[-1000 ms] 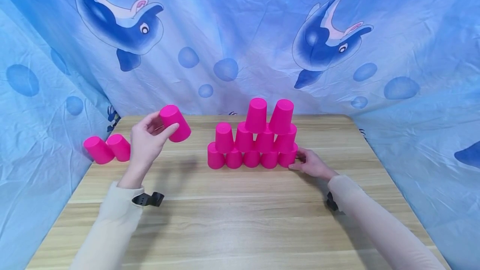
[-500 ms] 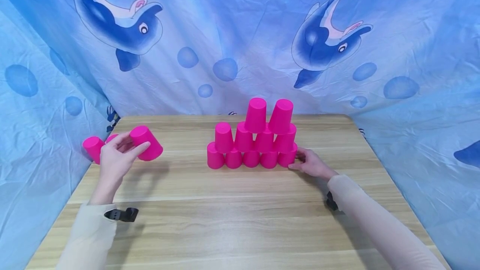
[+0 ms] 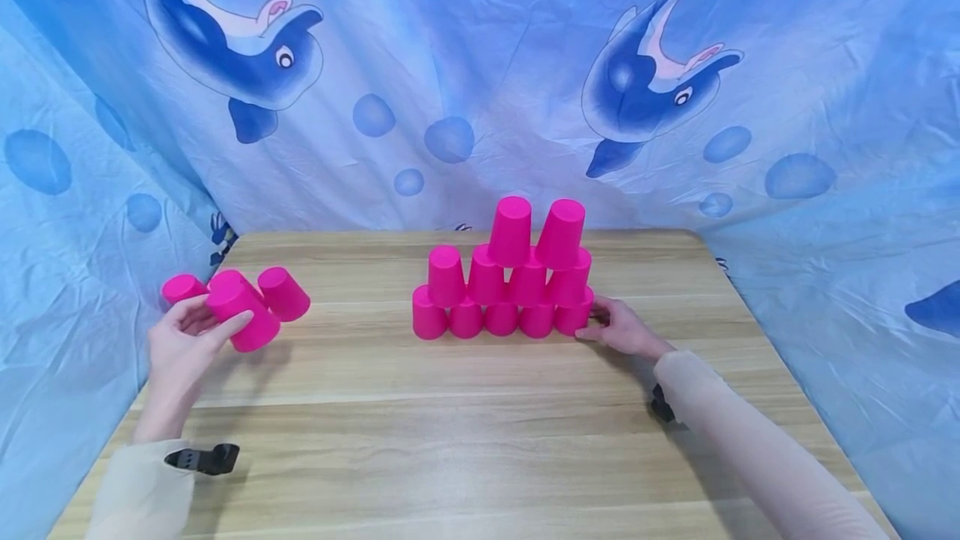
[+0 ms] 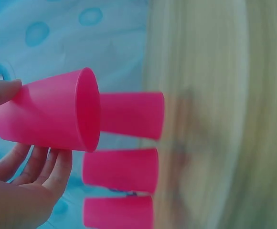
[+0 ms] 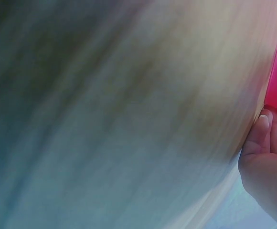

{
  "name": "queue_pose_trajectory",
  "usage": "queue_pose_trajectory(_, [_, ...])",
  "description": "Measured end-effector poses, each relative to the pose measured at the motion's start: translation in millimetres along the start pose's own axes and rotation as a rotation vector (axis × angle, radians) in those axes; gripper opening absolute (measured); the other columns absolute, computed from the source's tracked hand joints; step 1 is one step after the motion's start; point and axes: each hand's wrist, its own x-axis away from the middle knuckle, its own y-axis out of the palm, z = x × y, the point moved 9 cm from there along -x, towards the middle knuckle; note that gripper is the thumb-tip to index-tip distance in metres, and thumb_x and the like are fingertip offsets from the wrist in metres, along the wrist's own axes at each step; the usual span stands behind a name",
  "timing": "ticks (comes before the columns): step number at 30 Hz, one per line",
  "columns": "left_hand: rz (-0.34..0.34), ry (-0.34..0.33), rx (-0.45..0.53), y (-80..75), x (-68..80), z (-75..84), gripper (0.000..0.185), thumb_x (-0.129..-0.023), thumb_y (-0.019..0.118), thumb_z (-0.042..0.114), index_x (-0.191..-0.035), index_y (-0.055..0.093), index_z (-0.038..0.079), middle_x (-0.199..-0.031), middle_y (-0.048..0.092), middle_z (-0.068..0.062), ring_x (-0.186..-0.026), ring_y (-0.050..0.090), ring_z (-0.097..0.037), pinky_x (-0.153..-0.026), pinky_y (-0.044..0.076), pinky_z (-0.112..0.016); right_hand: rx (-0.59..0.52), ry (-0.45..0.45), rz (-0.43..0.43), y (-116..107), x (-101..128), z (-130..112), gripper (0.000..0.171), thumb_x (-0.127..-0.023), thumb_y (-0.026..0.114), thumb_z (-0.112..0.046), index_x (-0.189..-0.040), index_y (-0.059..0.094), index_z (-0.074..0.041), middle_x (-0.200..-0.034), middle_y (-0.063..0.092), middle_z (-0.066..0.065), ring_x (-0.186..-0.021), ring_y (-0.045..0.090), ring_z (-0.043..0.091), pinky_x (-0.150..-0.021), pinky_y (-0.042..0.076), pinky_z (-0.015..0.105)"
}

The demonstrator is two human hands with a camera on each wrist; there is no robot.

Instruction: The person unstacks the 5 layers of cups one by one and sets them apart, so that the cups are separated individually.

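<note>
A pink cup (image 3: 242,317) is held tilted in the left hand (image 3: 182,350), just over the counter (image 3: 480,440) edge beside three loose cups (image 3: 283,293). These could be knocked off if it is swung wide. The right hand (image 3: 621,328), fingers relaxed, rests against the cup pyramid (image 3: 510,277); a nudge there could topple it. A dolphin curtain (image 3: 450,65) hangs behind.

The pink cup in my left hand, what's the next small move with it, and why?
Probably carry the pink cup across and set it upside down on the pyramid. The third row holds only two cups, with an open spot on its left. The left hand grips the cup off the table, and the right hand touches the base cup.
</note>
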Motion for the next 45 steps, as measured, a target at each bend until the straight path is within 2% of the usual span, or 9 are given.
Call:
queue_pose_trajectory(6, [0.086, -0.113, 0.125, -25.6, -5.8, -22.9, 0.049, -0.069, 0.087, 0.014, -0.107, 0.057, 0.021, -0.095, 0.06, 0.009, -0.08, 0.059, 0.001, -0.066, 0.045, -0.007, 0.011, 0.005, 0.01, -1.7, 0.0, 1.1, 0.063, -0.08, 0.079, -0.024, -0.135, 0.051, -0.009, -0.125, 0.057, 0.008, -0.109, 0.053, 0.029, -0.094, 0.043, 0.048])
queue_pose_trajectory(12, [0.139, -0.181, 0.163, -44.0, -10.3, -39.1, 0.051, -0.067, 0.089, 0.013, -0.104, 0.055, 0.022, -0.089, 0.06, 0.012, -0.076, 0.058, 0.003, -0.063, 0.045, -0.006, 0.009, 0.017, 0.005, -1.9, -0.1, 1.8, 0.063, -0.081, 0.078, -0.024, -0.136, 0.051, -0.01, -0.125, 0.057, 0.007, -0.11, 0.052, 0.028, -0.094, 0.043, 0.047])
queue_pose_trajectory(17, [0.159, -0.246, 0.158, -55.2, -10.0, -55.5, 0.055, -0.066, 0.089, 0.015, -0.105, 0.051, 0.025, -0.092, 0.056, 0.011, -0.078, 0.054, 0.001, -0.061, 0.045, -0.006, 0.01, 0.002, 0.001, -1.9, 0.6, -2.0, 0.063, -0.082, 0.078, -0.024, -0.136, 0.05, -0.008, -0.124, 0.057, 0.009, -0.108, 0.052, 0.03, -0.093, 0.043, 0.048])
queue_pose_trajectory(24, [0.26, -0.341, 0.138, -75.3, -13.8, -79.7, 0.063, -0.062, 0.091, 0.016, -0.11, 0.052, 0.027, -0.097, 0.05, 0.01, -0.083, 0.047, -0.001, -0.057, 0.043, -0.007, 0.011, 0.018, 0.004, -2.3, 1.5, -1.0, 0.061, -0.081, 0.078, -0.022, -0.135, 0.051, -0.01, -0.122, 0.058, 0.007, -0.106, 0.053, 0.028, -0.091, 0.044, 0.046])
queue_pose_trajectory(29, [0.307, -0.385, 0.102, -85.6, -16.5, -91.7, 0.068, -0.06, 0.093, 0.021, -0.113, 0.052, 0.03, -0.099, 0.047, 0.009, -0.083, 0.043, -0.002, -0.059, 0.04, -0.009, 0.008, 0.015, 0.001, -1.2, 0.8, 0.5, 0.06, -0.082, 0.077, -0.021, -0.135, 0.051, -0.011, -0.122, 0.058, 0.006, -0.106, 0.052, 0.028, -0.092, 0.044, 0.046])
queue_pose_trajectory(38, [0.295, -0.406, 0.103, -90.8, -23.7, -101.0, 0.07, -0.061, 0.092, 0.022, -0.115, 0.048, 0.031, -0.091, 0.05, 0.013, -0.079, 0.048, 0.0, -0.053, 0.042, -0.008, 0.015, 0.018, 0.005, -1.2, -0.1, 0.9, 0.062, -0.081, 0.078, -0.023, -0.136, 0.051, -0.013, -0.123, 0.057, 0.004, -0.107, 0.053, 0.026, -0.092, 0.044, 0.046])
queue_pose_trajectory(42, [0.251, -0.405, 0.04, -90.0, -26.7, -102.9, 0.084, -0.066, 0.089, 0.027, -0.136, 0.043, 0.026, -0.094, 0.047, 0.012, -0.079, 0.045, -0.001, -0.054, 0.04, -0.008, 0.008, 0.02, 0.004, -1.1, -0.2, 1.8, 0.063, -0.08, 0.079, -0.023, -0.136, 0.051, -0.013, -0.123, 0.057, 0.004, -0.107, 0.052, 0.027, -0.092, 0.045, 0.046])
queue_pose_trajectory(45, [0.213, -0.405, -0.079, -89.5, -27.2, -103.8, 0.092, -0.071, 0.085, 0.033, -0.147, 0.035, 0.018, -0.098, 0.048, 0.009, -0.084, 0.045, -0.005, -0.06, 0.039, -0.009, 0.011, 0.02, 0.004, -1.1, -0.3, 1.9, 0.064, -0.08, 0.079, -0.024, -0.136, 0.051, -0.013, -0.124, 0.057, 0.004, -0.108, 0.052, 0.027, -0.093, 0.044, 0.047])
